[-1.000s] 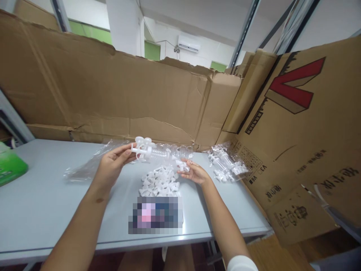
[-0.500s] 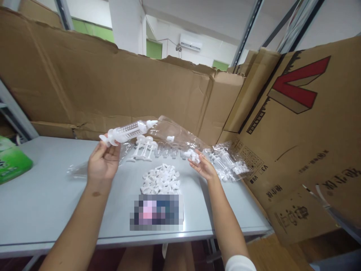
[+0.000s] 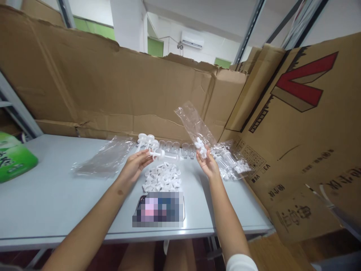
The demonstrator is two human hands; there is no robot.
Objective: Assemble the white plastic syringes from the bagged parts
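Observation:
My left hand [image 3: 137, 165] pinches the white plunger end of a clear plastic syringe [image 3: 170, 156], held nearly level with its tip to the right. In my right hand [image 3: 208, 162] is a clear plastic bag [image 3: 194, 122] with several small white nozzle-like parts [image 3: 200, 146] at its bottom; its upper end rises to the left. The syringe tip points toward this bag, apart from it. Below the syringe lies a pile of small white plastic parts [image 3: 162, 178]. White plungers [image 3: 147, 140] and a row of clear barrels [image 3: 169, 145] stand behind it.
Flat clear bags [image 3: 105, 158] lie on the table [image 3: 56, 203] at left, near a green package [image 3: 17, 158]. Filled bags [image 3: 231, 162] lie at right. A blurred-out phone [image 3: 159, 209] sits near the front edge. Cardboard walls [image 3: 107, 82] enclose the back and right.
My left hand has lowered the syringe and brought it right, toward the other hand. My right hand has moved slightly right, and its bag now stands more upright.

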